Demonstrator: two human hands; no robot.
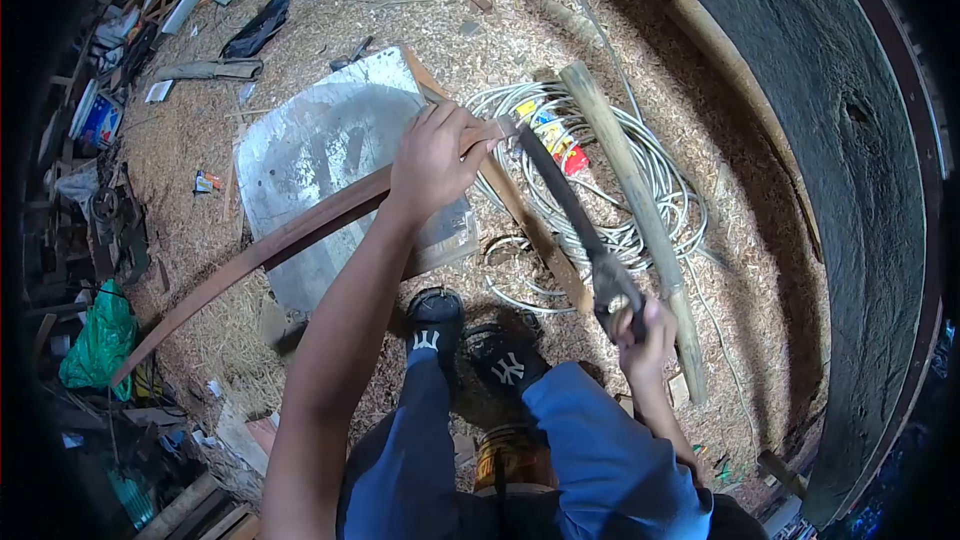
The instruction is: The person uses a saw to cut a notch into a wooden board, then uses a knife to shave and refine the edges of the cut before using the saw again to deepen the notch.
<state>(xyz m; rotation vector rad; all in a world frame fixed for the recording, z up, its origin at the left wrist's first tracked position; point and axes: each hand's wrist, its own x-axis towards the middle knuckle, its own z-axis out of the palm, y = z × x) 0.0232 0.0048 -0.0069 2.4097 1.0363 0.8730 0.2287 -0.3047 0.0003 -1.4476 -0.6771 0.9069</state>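
Note:
My left hand [432,162] is wrapped around a long brown wooden strip [290,230] near its far end. The strip slants from there down to the lower left. In my right hand [648,340] is the handle of a handsaw [562,190], fingers closed through the grip. The saw's dark blade points up and left, its tip right at the strip's end. Beneath the strip lies a worn metal sheet [335,145], with another thin wooden strip [530,225] crossing the ground under the saw.
A coil of pale cable [685,200] lies under a round pole [635,175] on the shavings-covered ground. A dark curved wall [790,60] rises on the right. Scrap and a green plastic bag [103,340] line the left side. My shoes [435,308] stand close below the work.

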